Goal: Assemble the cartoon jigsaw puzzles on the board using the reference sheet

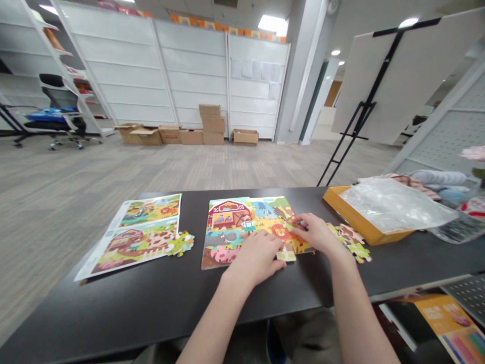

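Observation:
A partly assembled jigsaw puzzle (pixel 227 237) with a red barn, a hippo, a pig and a lion lies on the dark table in front of me. My left hand (pixel 261 255) rests on its lower middle, fingers laid out flat and thumb apart, beside a pale green puzzle piece (pixel 287 253) at the lower edge. At the puzzle's right side, my right hand (pixel 314 232) has its thumb and fingers curled around a puzzle piece (pixel 291 225), which they partly hide. Loose puzzle pieces (pixel 354 241) lie in a pile just right of that hand.
A printed picture sheet (pixel 129 237) lies on the table (pixel 151 308) at left, with several pieces (pixel 182 243) on its right edge. A yellow box (pixel 379 235) holding a clear plastic bag (pixel 394 202) stands at right. Beyond are cardboard boxes (pixel 212 124) and an easel (pixel 356 121).

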Tool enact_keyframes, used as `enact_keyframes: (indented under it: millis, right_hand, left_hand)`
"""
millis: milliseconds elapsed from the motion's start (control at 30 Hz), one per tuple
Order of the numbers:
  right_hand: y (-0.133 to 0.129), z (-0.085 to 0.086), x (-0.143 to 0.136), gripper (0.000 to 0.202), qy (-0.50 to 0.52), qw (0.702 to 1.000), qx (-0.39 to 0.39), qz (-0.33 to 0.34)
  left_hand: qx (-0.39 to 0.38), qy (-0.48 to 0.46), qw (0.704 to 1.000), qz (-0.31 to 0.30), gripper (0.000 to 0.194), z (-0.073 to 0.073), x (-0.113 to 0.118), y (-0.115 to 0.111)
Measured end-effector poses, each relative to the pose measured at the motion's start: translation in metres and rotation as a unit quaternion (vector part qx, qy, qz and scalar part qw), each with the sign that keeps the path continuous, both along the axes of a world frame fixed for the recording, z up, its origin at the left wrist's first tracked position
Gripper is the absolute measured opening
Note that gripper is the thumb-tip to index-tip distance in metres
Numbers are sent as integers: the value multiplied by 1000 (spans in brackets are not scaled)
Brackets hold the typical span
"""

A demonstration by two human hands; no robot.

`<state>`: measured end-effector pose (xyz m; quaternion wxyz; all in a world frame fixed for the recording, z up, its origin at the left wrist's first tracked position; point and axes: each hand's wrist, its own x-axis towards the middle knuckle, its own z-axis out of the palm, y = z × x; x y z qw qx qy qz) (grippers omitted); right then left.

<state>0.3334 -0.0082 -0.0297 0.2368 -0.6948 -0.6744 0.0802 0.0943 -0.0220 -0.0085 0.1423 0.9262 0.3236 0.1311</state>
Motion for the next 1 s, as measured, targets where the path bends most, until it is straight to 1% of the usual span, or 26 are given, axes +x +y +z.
enact_keyframes:
  millis: [100, 233, 400, 567, 667, 767, 900, 1000]
  right_hand:
    - [7, -2, -4, 15, -15, 1000, -1, 13]
    - [10, 2, -7, 18, -7, 1000, -15, 16]
    - [-2, 7, 7, 22, 29, 999, -12, -42]
    - [-17, 10, 21, 19, 14, 996, -35, -79]
    - [-19, 12, 18, 21, -2, 995, -53, -86]
    - [-18, 13, 13, 22, -2, 996, -54, -77]
    - [-18, 14, 12, 22, 21, 994, -74, -71]
    - [-19, 17, 12, 23, 29, 993, -86, -81]
  left_hand:
    - [12, 9, 1000, 5, 23, 2, 7, 0]
    - [20, 16, 1000, 17, 19, 3, 20, -1]
    - [23, 11, 999, 30, 19, -3, 44, -2]
    - [50, 18, 998, 39, 19, -7, 63, -3]
    - [58, 19, 998, 31, 18, -6, 68, -5]
    - [57, 15, 998, 26, 16, -6, 68, -5]
    - [51, 13, 998, 27, 15, -8, 67, -5]
    - [52, 1, 998, 25, 15, -11, 68, -6]
